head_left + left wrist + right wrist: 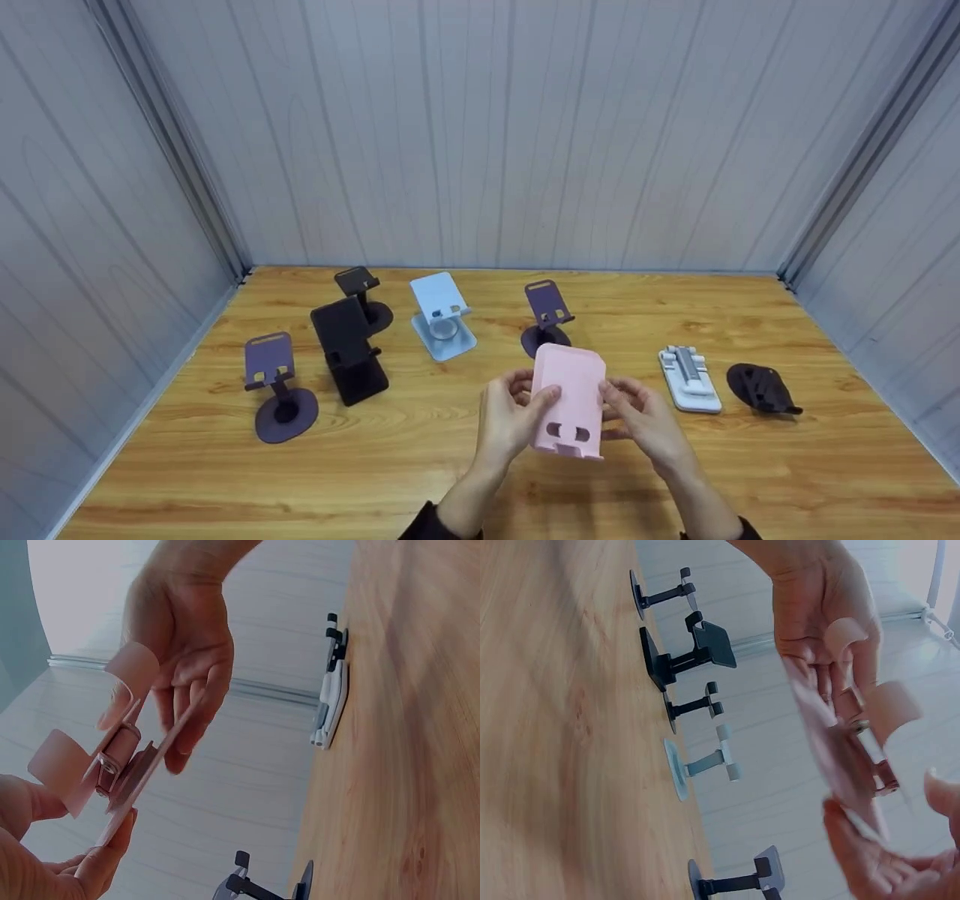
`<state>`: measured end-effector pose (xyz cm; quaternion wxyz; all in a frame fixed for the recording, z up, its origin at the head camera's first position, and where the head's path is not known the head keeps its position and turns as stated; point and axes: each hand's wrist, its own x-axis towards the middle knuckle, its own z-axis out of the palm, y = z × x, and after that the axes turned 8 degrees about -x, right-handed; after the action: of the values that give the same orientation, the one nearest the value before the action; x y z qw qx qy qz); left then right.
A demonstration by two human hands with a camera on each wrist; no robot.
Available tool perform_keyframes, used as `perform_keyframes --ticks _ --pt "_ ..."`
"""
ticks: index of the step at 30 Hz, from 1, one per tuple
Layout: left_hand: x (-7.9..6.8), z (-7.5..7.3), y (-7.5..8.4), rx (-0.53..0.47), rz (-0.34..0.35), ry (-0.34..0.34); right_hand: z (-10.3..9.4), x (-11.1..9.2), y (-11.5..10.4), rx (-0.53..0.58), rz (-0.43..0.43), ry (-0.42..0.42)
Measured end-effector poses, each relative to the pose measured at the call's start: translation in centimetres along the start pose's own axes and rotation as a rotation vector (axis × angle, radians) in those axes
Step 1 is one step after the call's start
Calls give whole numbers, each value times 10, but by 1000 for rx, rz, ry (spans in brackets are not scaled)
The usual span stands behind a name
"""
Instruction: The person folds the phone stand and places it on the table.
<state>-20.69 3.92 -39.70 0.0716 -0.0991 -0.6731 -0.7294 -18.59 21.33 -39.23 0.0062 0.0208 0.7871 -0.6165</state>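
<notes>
Phone stand in pink (568,397) is being held up over the near middle of the table (375,480), its flat front facing the head cam & its notched, hooked end pointing to the near side. L hand (506,416) is gripping its left edge, thumb lying on the front, fingers going behind; R hand (645,420) is pinching the right edge, thumb at the rim, fingers behind too. Both wrist cams are showing a hinge (118,750) sitting b/w its plates, plus curved hooks (56,765) sticking out. Dark sleeves (435,525) are showing at the near edge of the view.

Other stands are sitting about the table. Left side: purple stand (271,358) w/ a round base is standing nearest; big black stand (349,351) is standing just right of it & a bit farther; small black stand (356,281) is standing farthest, partly hiding behind the big one. Light blue stand (441,300) is standing far, left of ctr, on a squarish base. 2nd purple stand (547,300) is standing far, approx mid-table. Right side: white stand (697,388) w/ a gray arm is lying folded, & low dark stand (765,388) is lying just right of it. Pale walls (465,135) are rising left, right & far.
</notes>
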Motion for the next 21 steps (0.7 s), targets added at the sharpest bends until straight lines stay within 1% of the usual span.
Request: perform_keyframes --ticks 3,5,7,10,12,14,17,19,21 --pt "3 -1 -3 2 0 31 2 -2 0 -35 -21 98" --pt "5 -1 -5 -8 4 40 4 -3 2 -37 -32 110" --pt "6 0 -9 -19 4 42 6 -5 7 -34 -40 67" --pt "8 1 -15 -15 -5 41 11 -5 14 -2 -34 -41" --pt "9 3 -19 -2 -17 41 13 -5 18 23 -31 -82" --pt "10 4 -23 7 -34 34 14 -4 21 52 -20 -91" --pt "11 6 -27 -1 -61 15 14 -3 23 89 1 -74" --pt "11 7 -29 -11 -78 -6 12 -2 25 119 26 -63" --pt "13 9 -31 -11 -81 -36 8 -1 27 135 43 -55"
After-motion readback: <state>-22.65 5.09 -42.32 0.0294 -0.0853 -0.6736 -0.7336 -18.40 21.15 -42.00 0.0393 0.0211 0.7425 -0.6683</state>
